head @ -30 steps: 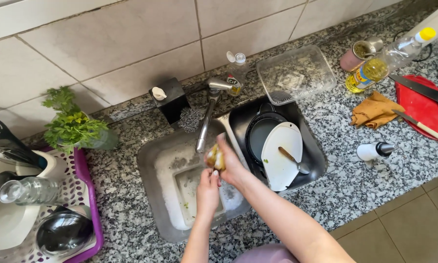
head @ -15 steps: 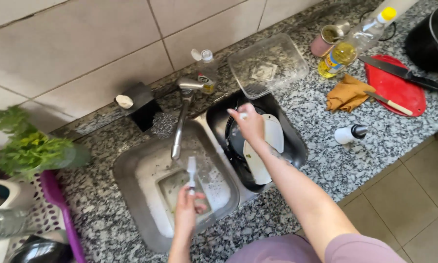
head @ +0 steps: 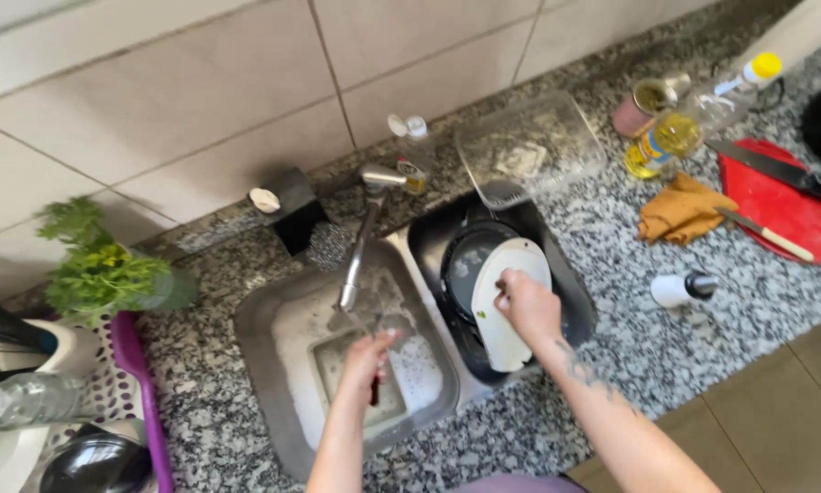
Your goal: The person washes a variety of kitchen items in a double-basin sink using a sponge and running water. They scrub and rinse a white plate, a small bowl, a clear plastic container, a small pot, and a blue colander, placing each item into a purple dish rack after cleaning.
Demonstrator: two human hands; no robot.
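My left hand (head: 367, 354) is down in the steel sink (head: 257, 340), just under the faucet (head: 359, 239). Its fingers are closed on a thin dark utensil (head: 374, 393) above soapy water. My right hand (head: 529, 309) lies on a white oval plate (head: 520, 258) inside the black tub (head: 581, 312) to the right of the sink. The fingers curl around a small utensil on the plate, which is mostly hidden. A dark round pan (head: 459, 267) sits under the plate.
Behind the tub is a clear dirty container (head: 529, 146). On the right are an oil bottle (head: 693, 119), an orange cloth (head: 679, 210), a red cutting board (head: 780, 215) with knives and a small white bottle (head: 679, 289). Herbs (head: 100, 265) and a purple dish rack (head: 141, 402) are on the left.
My right hand left my left hand over the sink, reached to the tub and came down onto the white plate. My left hand stays in the sink under the faucet.
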